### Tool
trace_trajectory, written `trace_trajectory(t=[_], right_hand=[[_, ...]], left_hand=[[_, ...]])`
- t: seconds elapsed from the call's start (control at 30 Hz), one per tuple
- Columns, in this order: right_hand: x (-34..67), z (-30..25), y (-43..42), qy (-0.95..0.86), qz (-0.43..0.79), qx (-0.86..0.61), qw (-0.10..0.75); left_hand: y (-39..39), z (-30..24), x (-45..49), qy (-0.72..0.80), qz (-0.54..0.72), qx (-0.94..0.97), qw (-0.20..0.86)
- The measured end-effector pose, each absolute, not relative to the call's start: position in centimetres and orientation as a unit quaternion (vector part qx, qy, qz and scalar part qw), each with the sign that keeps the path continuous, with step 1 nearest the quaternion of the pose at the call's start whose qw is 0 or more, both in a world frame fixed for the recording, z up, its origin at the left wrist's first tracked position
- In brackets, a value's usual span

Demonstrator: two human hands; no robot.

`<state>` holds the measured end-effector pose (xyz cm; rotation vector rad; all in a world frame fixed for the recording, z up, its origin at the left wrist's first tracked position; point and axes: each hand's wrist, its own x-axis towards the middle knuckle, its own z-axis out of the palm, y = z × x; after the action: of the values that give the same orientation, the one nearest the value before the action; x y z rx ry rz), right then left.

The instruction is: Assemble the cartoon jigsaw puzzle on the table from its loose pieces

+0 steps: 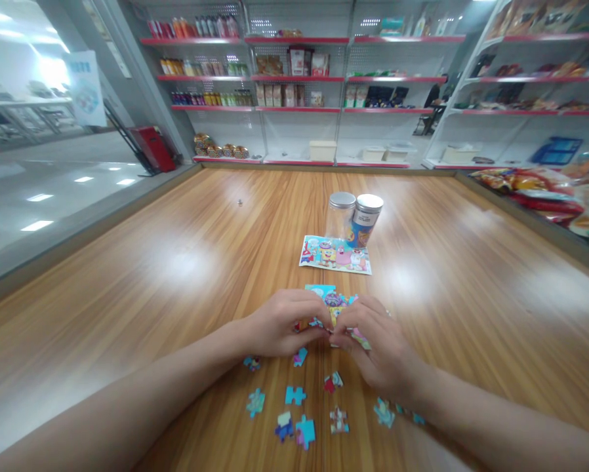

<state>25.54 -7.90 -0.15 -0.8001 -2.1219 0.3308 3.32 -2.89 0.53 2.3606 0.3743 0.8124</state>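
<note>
A partly joined jigsaw puzzle [324,292] lies on the wooden table, much of it covered by my hands. My left hand [289,321] and my right hand [373,334] meet over its near edge, fingertips almost touching. Each hand has its thumb and fingers pinched together; what sits between them is too small or hidden to make out. Loose puzzle pieces lie closer to me, among them a light blue piece [295,395], a blue and pink piece [305,431], a brown and white piece [339,420] and a red and white piece [332,381].
Beyond the puzzle lies a printed cartoon picture sheet [334,255]. Behind it stand a clear jar [340,216] with a metal lid and a labelled can [366,221]. Snack packets [535,193] sit past the table's right edge. Stocked shelves [299,108] line the back.
</note>
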Motion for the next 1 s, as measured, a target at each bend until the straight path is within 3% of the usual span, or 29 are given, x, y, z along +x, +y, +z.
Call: trace_trajectory(t=[0.23, 0.37, 0.5, 0.73, 1.0], right_hand=[[25.8, -0.1, -7.8, -0.87, 0.074, -0.403, 0.275], [25.9, -0.4, -7.6, -0.871, 0.075, -0.414, 0.253], [25.9, -0.5, -7.5, -0.871, 0.076, -0.415, 0.252], [26.0, -0.5, -7.5, -0.871, 0.082, -0.42, 0.241], [26.0, -0.5, -7.5, -0.871, 0.082, -0.421, 0.24]], left_hand=[[-0.4, -0.2, 1.6, 0.35, 0.435, 0.739, 0.378], [1.0, -0.8, 1.0, 0.407, 0.47, 0.673, 0.401], [1.1, -0.9, 1.2, 0.398, 0.436, 0.665, 0.457], [0.8, -0.7, 1.6, 0.34, 0.416, 0.703, 0.466], [1.1, -0.7, 1.3, 0.34, 0.339, 0.779, 0.403]])
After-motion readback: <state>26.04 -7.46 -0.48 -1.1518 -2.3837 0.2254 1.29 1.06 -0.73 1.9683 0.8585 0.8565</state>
